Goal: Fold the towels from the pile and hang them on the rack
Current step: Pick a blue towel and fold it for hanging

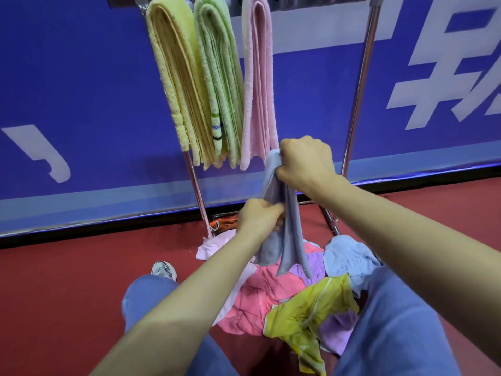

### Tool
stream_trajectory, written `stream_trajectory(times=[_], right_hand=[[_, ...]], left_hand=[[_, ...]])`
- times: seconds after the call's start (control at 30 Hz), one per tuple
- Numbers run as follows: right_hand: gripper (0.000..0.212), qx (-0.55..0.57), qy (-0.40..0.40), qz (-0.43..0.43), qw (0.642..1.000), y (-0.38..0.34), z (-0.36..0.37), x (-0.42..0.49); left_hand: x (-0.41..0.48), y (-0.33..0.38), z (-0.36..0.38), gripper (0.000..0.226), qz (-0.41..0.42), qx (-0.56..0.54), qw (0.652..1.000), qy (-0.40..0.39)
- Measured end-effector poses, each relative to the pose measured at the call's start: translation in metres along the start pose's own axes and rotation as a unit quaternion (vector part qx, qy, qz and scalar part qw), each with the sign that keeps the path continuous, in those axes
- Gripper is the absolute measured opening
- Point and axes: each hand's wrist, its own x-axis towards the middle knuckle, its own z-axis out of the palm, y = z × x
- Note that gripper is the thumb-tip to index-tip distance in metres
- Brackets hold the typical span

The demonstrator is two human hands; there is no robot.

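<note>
- Nearest are the person's knees (393,321) in blue trousers, either side of the pile (260,302), a crumpled heap of pink, lilac, yellow and pale blue towels on the red floor (67,280).
- Above the pile, both hands grip one blue towel (292,240). The right hand (306,161) is closed on its bunched top edge. The left hand (257,218) is lower, fingers curled round the cloth at mid-length.
- The towel hangs in two loose strips, its ends just over the pile. It looks gathered, not yet folded flat.
- The rack (360,85) stands behind the pile, against the wall. A yellow towel (176,77), green towel (219,77) and pink towel (259,90) hang folded side by side at its left. The bar to their right looks free.
- Risk: the dangling ends could snag pile cloth and drag it up as the towel rises.
- Risk: with the edge bunched, the fold may come out uneven and slide off the bar.
- Risk: the right hand is just beside the pink towel's hem, and a brush could tug it askew.
- Writing: the blue banner (81,90) on the wall bears large white characters, cut off by the frame, so I cannot read them. I see no label on any towel. The green one shows only coloured stripes near its hem.
</note>
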Motion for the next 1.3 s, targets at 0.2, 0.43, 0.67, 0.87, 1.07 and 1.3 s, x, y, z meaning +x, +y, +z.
stream_trajectory(times=[0.2, 0.43, 0.67, 0.87, 1.07, 1.3], right_hand=[[0.022, -0.012, 0.006, -0.040, 0.999, 0.006, -0.005, -0.003], [0.014, -0.001, 0.076, -0.031, 0.997, 0.015, -0.016, -0.001], [0.016, 0.093, 0.008, 0.079, 0.992, 0.014, 0.011, -0.013], [0.012, 0.119, 0.020, 0.058, 0.991, -0.001, 0.003, -0.001], [0.019, 0.088, 0.059, 0.009, 0.994, -0.003, -0.036, 0.027], [0.018, 0.111, 0.079, 0.030, 0.990, 0.023, -0.045, 0.057]], left_hand=[[0.002, 0.036, -0.009, 0.030, 0.212, 0.166, 0.939, 0.214], [0.017, 0.078, -0.020, 0.018, 0.368, 0.278, 0.866, 0.192], [0.018, 0.076, -0.029, 0.025, 0.378, 0.191, 0.885, 0.192], [0.015, 0.051, -0.040, 0.031, 0.282, 0.318, 0.884, 0.196], [0.028, 0.090, -0.035, 0.022, 0.286, 0.223, 0.902, 0.235], [0.050, 0.144, -0.039, 0.020, 0.364, 0.128, 0.896, 0.221]])
